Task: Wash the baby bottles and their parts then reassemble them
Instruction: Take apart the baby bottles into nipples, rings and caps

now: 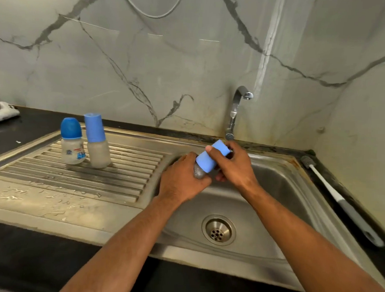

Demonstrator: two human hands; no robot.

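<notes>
The marble wall (146, 57) rises behind a steel sink (273, 192) set in a dark counter (30, 260), with a ribbed drainboard (88, 175) on its left, wet with drops along the near edge. A tap (236, 108) stands at the back of the basin, and the drain (218, 229) sits low in the middle. A long brush (338, 201) lies along the counter on the right of the sink. Over the basin both hands are close together on one bottle (205, 165), tilted, its blue cap (212, 155) up toward the tap: the left hand (181, 180) wraps the clear body, the right hand (232, 164) curls round the cap. Two more bottles stand upright, just beside each other, on the drainboard: a tall-capped one (96, 142) and a round-capped one (72, 141). A white cloth (4, 113) lies at the far left.
</notes>
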